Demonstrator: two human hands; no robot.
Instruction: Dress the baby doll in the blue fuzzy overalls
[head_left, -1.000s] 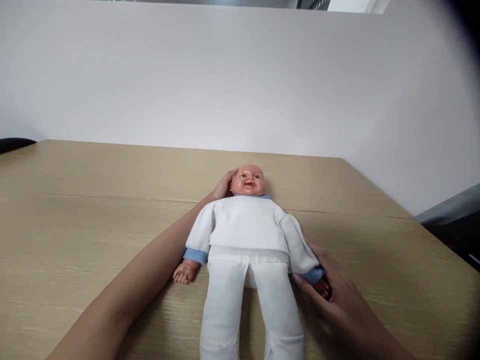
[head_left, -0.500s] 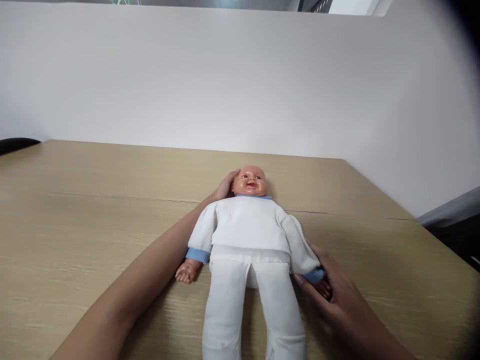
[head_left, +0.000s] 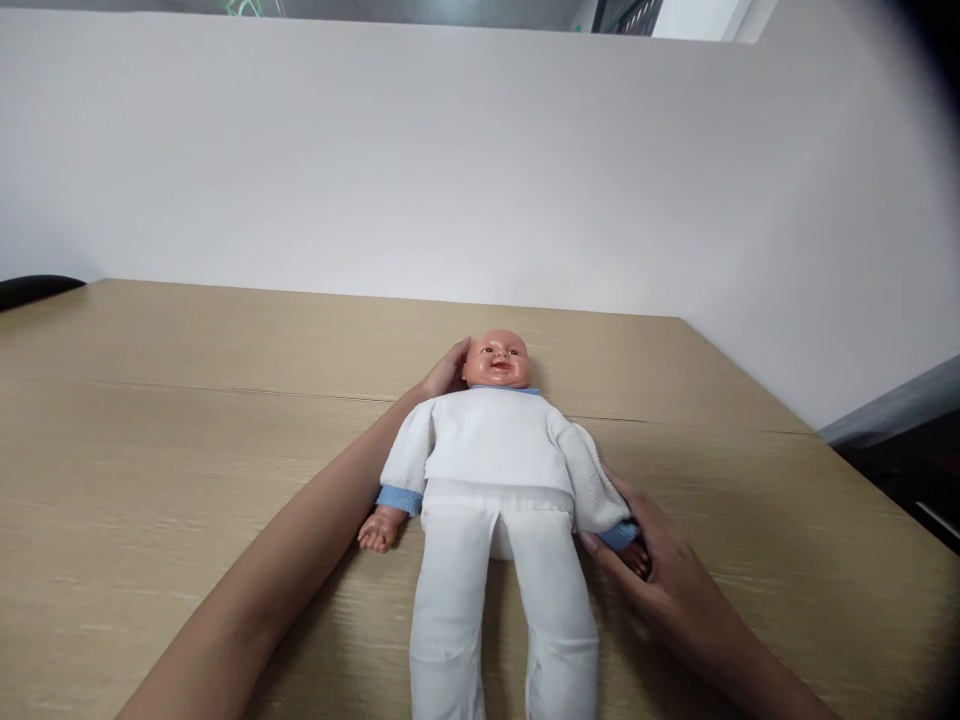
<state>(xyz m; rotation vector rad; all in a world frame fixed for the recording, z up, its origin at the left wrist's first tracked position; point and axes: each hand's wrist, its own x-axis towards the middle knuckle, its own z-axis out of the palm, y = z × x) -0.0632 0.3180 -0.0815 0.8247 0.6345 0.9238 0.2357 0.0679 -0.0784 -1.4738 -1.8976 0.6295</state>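
Doll (head_left: 499,445) as before, left fingers (head_left: 450,366) at its head (head_left: 498,362), grip unclear, right fingers (head_left: 643,510) half-curled around its cuff (head_left: 619,536)

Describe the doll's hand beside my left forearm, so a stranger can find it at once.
On the table lies a doll in white. Beside the left forearm, its sleeve ends in a blue cuff, with the doll's hand below. Unlike the doll's other hand, partly hidden by the right hand, this one shows whole.

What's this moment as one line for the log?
doll in white clothes: face up on tan wood-grained table | left hand: against doll's bald plastic head | right hand: around white sleeve with blue cuff
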